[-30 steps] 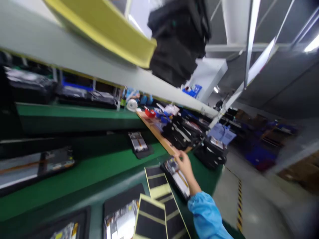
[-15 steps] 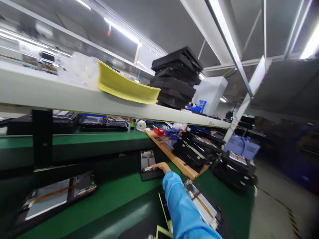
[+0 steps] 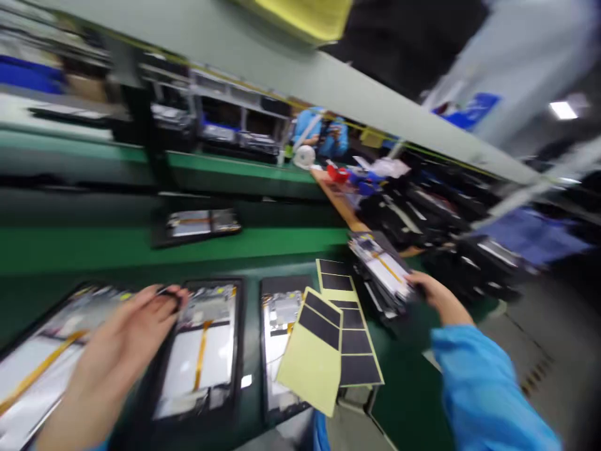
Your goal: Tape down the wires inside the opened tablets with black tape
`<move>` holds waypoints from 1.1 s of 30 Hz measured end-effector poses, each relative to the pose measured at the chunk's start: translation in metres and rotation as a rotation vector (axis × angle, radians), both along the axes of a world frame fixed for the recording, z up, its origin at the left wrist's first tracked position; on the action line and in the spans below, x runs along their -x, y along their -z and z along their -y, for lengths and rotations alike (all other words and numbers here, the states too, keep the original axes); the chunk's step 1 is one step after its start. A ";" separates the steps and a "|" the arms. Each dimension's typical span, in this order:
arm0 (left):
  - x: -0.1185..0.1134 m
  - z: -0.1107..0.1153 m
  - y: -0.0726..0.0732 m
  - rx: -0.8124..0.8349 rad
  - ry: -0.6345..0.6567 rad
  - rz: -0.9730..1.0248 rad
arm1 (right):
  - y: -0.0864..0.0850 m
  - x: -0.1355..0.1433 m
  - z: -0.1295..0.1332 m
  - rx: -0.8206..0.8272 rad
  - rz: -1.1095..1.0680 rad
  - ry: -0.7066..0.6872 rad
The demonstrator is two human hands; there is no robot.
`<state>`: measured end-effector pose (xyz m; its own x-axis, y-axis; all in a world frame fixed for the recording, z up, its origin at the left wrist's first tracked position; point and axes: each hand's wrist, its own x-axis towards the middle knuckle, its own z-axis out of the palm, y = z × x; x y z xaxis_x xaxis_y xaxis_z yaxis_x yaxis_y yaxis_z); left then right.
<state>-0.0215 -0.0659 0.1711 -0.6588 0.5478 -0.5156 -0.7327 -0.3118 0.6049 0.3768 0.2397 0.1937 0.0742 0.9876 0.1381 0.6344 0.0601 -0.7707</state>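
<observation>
My right hand (image 3: pixel 444 300), in a blue sleeve, grips the near right edge of an opened tablet (image 3: pixel 387 269) on top of a small stack. Its white inner plate and orange ribbon cable face up. On the left, my left hand (image 3: pixel 124 344) is closed, with a small dark piece (image 3: pixel 169 295) at its fingertips, too blurred to name. Beneath and beside this hand lie an opened tablet (image 3: pixel 40 366) and a second opened tablet (image 3: pixel 200 351). Pale yellow sheets with black adhesive patches (image 3: pixel 312 363) partly cover another opened tablet (image 3: pixel 275 341).
Another opened tablet (image 3: pixel 201 222) lies farther back on the green bench (image 3: pixel 282 241). Black trays (image 3: pixel 408 213) are piled behind the right hand, near a red bin (image 3: pixel 337 174). A shelf beam (image 3: pixel 375 94) crosses above. People in blue (image 3: pixel 323 131) are at the far side.
The view has tipped downward and blurred. My right hand has left the tablet at the back and now grips the stacked one at right. My left hand has come into view.
</observation>
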 end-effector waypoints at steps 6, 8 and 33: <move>-0.030 0.011 0.001 -0.071 0.013 0.097 | -0.006 -0.027 -0.051 0.073 0.055 -0.016; -0.042 0.018 -0.004 -0.089 0.047 0.108 | -0.007 -0.014 -0.048 -0.025 0.043 -0.040; -0.096 0.108 0.041 -0.286 0.537 0.074 | 0.013 0.223 0.239 0.836 -0.411 -1.386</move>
<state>0.0743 -0.1734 0.1300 -0.2202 0.9168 -0.3332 -0.8695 -0.0297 0.4930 0.1543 0.0007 0.1808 -0.9656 0.1188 -0.2314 0.2172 -0.1214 -0.9685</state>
